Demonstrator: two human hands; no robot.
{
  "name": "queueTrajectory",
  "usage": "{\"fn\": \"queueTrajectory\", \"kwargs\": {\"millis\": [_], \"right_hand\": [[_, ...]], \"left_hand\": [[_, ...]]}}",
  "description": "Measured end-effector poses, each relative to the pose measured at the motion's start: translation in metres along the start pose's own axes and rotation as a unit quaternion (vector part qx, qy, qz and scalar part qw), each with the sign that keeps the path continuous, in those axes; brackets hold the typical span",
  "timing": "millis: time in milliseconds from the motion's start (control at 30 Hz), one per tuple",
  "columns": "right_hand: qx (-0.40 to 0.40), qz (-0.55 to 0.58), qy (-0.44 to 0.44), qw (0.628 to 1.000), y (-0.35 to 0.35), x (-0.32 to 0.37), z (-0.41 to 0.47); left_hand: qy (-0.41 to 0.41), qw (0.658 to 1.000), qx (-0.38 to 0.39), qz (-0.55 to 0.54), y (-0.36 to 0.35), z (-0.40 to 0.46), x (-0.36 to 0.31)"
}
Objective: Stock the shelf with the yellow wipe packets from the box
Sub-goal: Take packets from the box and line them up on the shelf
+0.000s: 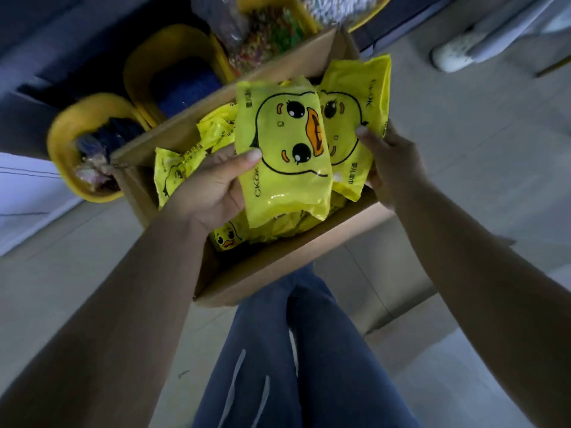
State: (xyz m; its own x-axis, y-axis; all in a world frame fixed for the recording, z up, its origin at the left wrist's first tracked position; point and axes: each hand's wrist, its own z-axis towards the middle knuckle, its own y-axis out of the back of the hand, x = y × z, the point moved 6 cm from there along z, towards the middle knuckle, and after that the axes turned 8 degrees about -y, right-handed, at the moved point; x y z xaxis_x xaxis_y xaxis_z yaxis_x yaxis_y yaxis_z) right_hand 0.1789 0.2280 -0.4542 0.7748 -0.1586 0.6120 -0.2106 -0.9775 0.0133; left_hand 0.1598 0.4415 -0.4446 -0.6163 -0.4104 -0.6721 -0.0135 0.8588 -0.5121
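- We hold 2 yellow wipe packets above the open cardboard box.
- L hand grips front packet; R hand grips 2nd packet, partly behind it.
- More packets in box, count unclear.
- 3 yellow bins just behind box.

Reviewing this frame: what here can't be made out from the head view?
- The shelf to be stocked: not identifiable in the head view.
- How many packets are left in the cardboard box: the two held packets and both hands cover most of the inside.
- Right hand fingers: hidden behind the rear packet.
- Left hand fingers: under the front packet, only the thumb shows.
- Contents of the yellow bins: blurred and dark.
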Motion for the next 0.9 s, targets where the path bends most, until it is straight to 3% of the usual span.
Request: {"fn": "queueTrajectory", "kwargs": {"millis": [333, 533, 733, 900], "right_hand": [[0.151, 0.078, 0.023, 0.985, -0.049, 0.032, -0.141], [0.21, -0.008, 0.018, 0.977, -0.094, 0.012, -0.214], [0.174, -0.012, 0.048, 0.983, -0.152, -0.002, -0.273], [0.188, -0.049, 0.102, 0.976, -0.205, -0.002, -0.315]], "left_hand": [[-0.09, 0.983, 0.007, -0.162, -0.008, -0.146, -0.05], [-0.102, 0.975, -0.063, -0.186, 0.026, -0.217, -0.05], [-0.162, 0.969, -0.059, -0.176, 0.068, -0.294, -0.084], [-0.168, 0.982, -0.072, -0.051, 0.117, -0.361, -0.128]]}}
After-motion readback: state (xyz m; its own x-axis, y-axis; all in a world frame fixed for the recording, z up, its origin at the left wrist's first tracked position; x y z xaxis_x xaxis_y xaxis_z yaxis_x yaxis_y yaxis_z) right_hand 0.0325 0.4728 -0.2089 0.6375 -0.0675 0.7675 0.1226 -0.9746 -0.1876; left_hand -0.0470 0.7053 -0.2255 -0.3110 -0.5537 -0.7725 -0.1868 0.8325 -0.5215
